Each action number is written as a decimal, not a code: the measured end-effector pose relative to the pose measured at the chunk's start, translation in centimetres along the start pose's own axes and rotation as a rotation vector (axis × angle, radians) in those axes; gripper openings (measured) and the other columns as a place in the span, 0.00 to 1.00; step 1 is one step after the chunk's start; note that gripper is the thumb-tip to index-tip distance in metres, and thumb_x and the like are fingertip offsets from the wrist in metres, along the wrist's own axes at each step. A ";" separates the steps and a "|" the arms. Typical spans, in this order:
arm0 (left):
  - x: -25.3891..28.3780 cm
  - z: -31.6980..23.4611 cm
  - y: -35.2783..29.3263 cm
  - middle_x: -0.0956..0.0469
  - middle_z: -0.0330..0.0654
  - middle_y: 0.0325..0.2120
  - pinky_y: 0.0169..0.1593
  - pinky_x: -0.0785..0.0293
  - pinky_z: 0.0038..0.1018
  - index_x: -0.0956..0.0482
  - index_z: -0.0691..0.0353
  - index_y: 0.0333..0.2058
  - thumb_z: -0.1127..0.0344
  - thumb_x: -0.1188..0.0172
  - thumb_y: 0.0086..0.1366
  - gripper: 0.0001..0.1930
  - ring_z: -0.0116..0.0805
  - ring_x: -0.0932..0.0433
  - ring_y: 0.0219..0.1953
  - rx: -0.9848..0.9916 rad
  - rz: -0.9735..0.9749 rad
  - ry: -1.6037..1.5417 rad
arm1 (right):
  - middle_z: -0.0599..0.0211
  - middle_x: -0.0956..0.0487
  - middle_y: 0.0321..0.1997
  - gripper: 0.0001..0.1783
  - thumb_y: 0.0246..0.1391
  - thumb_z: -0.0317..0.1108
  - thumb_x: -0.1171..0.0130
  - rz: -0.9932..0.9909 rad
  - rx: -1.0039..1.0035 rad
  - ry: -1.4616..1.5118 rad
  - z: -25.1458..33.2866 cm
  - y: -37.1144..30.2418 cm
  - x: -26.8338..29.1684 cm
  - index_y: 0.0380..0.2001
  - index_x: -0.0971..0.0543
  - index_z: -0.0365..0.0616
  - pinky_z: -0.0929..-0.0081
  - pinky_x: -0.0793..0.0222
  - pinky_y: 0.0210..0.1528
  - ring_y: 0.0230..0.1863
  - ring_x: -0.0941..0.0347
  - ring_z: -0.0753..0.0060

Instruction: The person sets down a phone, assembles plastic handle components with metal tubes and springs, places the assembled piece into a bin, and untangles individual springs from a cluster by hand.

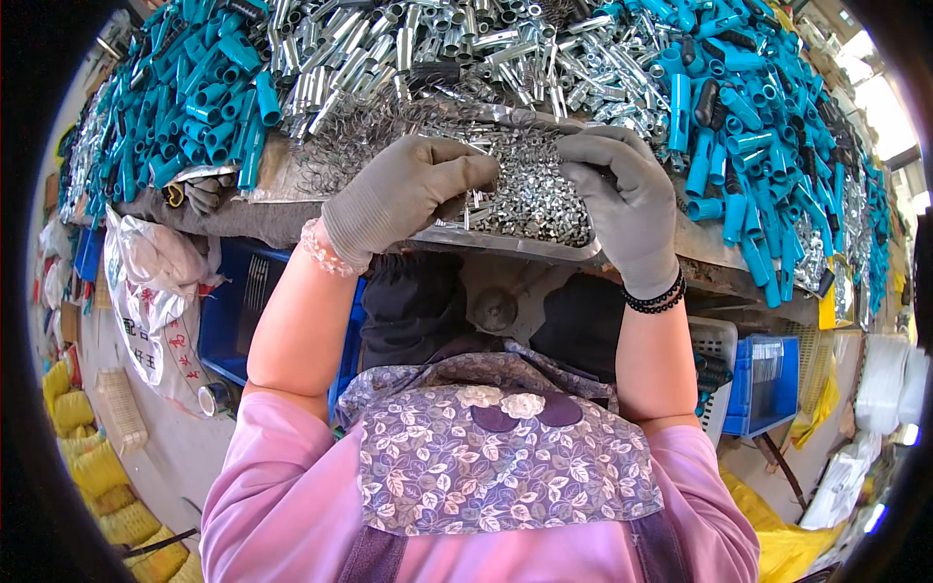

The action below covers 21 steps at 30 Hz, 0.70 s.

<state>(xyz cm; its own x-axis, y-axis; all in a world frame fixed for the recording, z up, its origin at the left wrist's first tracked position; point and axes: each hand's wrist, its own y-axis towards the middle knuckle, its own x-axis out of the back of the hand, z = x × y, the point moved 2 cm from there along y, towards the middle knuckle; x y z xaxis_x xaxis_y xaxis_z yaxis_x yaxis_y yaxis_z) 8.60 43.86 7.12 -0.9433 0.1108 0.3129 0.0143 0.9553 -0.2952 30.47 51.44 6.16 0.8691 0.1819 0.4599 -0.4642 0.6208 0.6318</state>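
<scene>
My left hand (408, 189), in a grey knit glove, is closed with thumb and fingers pinched together over the left side of a shallow metal tray. What it pinches, if anything, is too small to make out. Opposite it, my right hand (622, 199), gloved in grey too, has its fingers curled toward the thumb, and their grip hides whatever may be in it. Small shiny metal parts (533, 194) fill the tray (530, 243) between the hands. Left of the tray lies a tangle of thin dark wire springs (340, 146), close to my left hand.
Teal plastic handles (204, 107) heap up at the left, more teal handles (743, 126) at the right. Shiny metal tubes (389, 49) pile between them. A spare glove (206, 194) lies at the table's left edge. Blue crates (763, 384) and a white sack (151, 301) stand below.
</scene>
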 end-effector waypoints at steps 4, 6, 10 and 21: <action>-0.3 0.6 -0.1 0.30 0.30 0.19 0.22 0.41 0.17 0.19 0.63 0.41 0.48 0.39 0.67 0.21 0.16 0.37 0.18 -0.087 -0.022 -0.160 | 0.66 0.18 0.40 0.09 0.54 0.24 0.35 -0.010 -0.240 0.227 -0.9 -0.6 -0.3 0.40 0.17 0.41 0.76 0.27 0.42 0.41 0.23 0.73; -0.3 1.4 0.3 0.27 0.30 0.23 0.22 0.41 0.17 0.22 0.62 0.44 0.54 0.33 0.64 0.19 0.16 0.37 0.19 -0.275 -0.300 -0.145 | 0.66 0.18 0.40 0.08 0.57 0.25 0.37 -0.017 -0.399 0.398 -1.3 -0.9 -0.8 0.41 0.17 0.40 0.76 0.26 0.42 0.40 0.22 0.74; -1.9 1.4 1.1 0.27 0.28 0.27 0.25 0.38 0.16 0.23 0.62 0.48 0.60 0.29 0.61 0.21 0.16 0.36 0.22 -0.421 -0.357 -0.219 | 0.65 0.18 0.41 0.10 0.63 0.27 0.42 -0.049 -0.621 0.826 -1.4 -1.4 -1.9 0.46 0.20 0.38 0.75 0.23 0.42 0.37 0.21 0.74; -3.3 1.0 0.3 0.23 0.30 0.26 0.29 0.34 0.17 0.19 0.63 0.42 0.65 0.32 0.63 0.12 0.14 0.30 0.26 -0.224 -0.163 -0.445 | 0.64 0.19 0.42 0.07 0.57 0.21 0.37 -0.193 -0.490 0.693 0.9 -1.1 -1.9 0.40 0.22 0.37 0.81 0.25 0.40 0.37 0.23 0.79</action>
<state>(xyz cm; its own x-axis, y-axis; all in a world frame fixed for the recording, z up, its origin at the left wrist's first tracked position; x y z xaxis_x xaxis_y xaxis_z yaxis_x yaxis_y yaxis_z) 11.35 43.50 5.12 -0.9882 -0.1245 -0.0893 -0.1196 0.9911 -0.0586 29.18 49.75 5.21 0.9071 0.3639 -0.2116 -0.3108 0.9180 0.2465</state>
